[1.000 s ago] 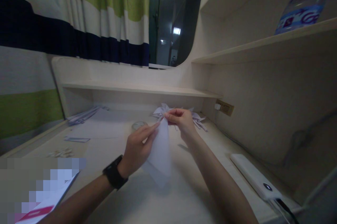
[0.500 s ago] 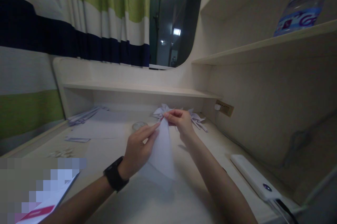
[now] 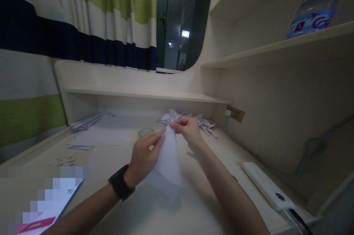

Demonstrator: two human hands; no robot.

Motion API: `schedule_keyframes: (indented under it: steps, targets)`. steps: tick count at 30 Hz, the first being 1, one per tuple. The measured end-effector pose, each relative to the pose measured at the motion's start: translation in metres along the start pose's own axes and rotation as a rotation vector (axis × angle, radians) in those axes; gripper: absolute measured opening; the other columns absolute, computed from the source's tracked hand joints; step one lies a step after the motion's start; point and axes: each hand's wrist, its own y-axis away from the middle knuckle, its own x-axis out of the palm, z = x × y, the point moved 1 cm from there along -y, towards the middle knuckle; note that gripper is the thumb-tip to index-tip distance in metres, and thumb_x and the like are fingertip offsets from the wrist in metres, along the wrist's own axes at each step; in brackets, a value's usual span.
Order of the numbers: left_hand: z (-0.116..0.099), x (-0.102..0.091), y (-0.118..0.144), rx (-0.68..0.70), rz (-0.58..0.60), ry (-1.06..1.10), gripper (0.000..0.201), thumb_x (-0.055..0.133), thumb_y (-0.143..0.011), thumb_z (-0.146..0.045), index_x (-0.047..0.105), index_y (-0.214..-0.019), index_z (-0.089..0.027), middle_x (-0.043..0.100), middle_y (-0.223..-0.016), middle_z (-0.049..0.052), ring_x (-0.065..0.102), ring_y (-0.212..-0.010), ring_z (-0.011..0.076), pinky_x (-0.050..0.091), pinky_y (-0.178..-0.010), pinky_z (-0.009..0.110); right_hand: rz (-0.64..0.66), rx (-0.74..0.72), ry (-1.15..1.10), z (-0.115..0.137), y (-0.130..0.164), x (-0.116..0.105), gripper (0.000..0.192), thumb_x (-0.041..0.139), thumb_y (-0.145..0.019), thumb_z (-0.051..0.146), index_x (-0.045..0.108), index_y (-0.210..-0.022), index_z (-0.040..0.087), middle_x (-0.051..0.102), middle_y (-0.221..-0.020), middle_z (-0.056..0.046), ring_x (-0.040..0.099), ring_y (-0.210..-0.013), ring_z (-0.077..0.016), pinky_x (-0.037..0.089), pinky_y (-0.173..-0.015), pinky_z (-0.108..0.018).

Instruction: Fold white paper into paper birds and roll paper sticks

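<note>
At far left, a blurred patch and a white card with a red band (image 3: 41, 220) lie at the desk's near corner. Beyond them you see small paper scraps (image 3: 63, 161), a flat paper strip (image 3: 80, 147), and a bundle of folded paper pieces (image 3: 87, 120) pushed back under the low shelf (image 3: 143, 93), apparently to keep the middle of the desk (image 3: 116, 154) free for working.

Your left hand (image 3: 143, 157), with a black watch (image 3: 120, 187) at the wrist, is closed lightly along the left edge of the white paper sheet (image 3: 168, 161); the extended fingers (image 3: 156, 137) lie against the sheet, seemingly to steady it and keep the fold line taut. The sheet is folded to a narrow cone-like shape, point up, held just above the desk between both hands, its wide lower end close to the surface.

Your right hand (image 3: 188, 130) pinches the sheet's tip between thumb and fingertips, a grip suited to pressing a sharp crease. Behind the left fingers sits a small round clear object (image 3: 145, 132), not identifiable. Finished paper pinwheel-like shapes (image 3: 190, 119) rest at the back, near a wall socket (image 3: 235, 112).

At right, a white power bank (image 3: 267, 187) with its cable (image 3: 300, 220) lies along the desk edge, and a water bottle (image 3: 315, 6) stands on the upper shelf (image 3: 276, 49).
</note>
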Motion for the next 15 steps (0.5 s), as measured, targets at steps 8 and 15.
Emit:
schedule_keyframes:
  steps: [8, 15]
  targets:
    - [0.003, 0.000, -0.002, -0.029, -0.030, -0.031, 0.026, 0.053, -0.091, -0.026, 0.068, -0.111, -0.024, 0.072, -0.102, 0.005, 0.066, -0.093, 0.0206, 0.052, -0.076, 0.032, 0.045, 0.130, -0.010, -0.004, -0.001, 0.003, 0.032, 0.084, -0.046, 0.039, 0.066, -0.052, 0.013, 0.062, -0.050, -0.002, 0.056, -0.046, -0.0122, 0.049, -0.049, -0.025]
    - [0.003, -0.001, -0.004, -0.053, -0.048, -0.052, 0.025, 0.052, -0.091, -0.026, 0.069, -0.109, -0.021, 0.072, -0.104, 0.005, 0.066, -0.095, 0.0206, 0.052, -0.078, 0.032, 0.100, 0.180, -0.031, -0.015, -0.001, 0.007, 0.039, 0.083, -0.049, 0.047, 0.068, -0.056, 0.011, 0.064, -0.055, -0.004, 0.057, -0.047, -0.0116, 0.048, -0.049, -0.024]
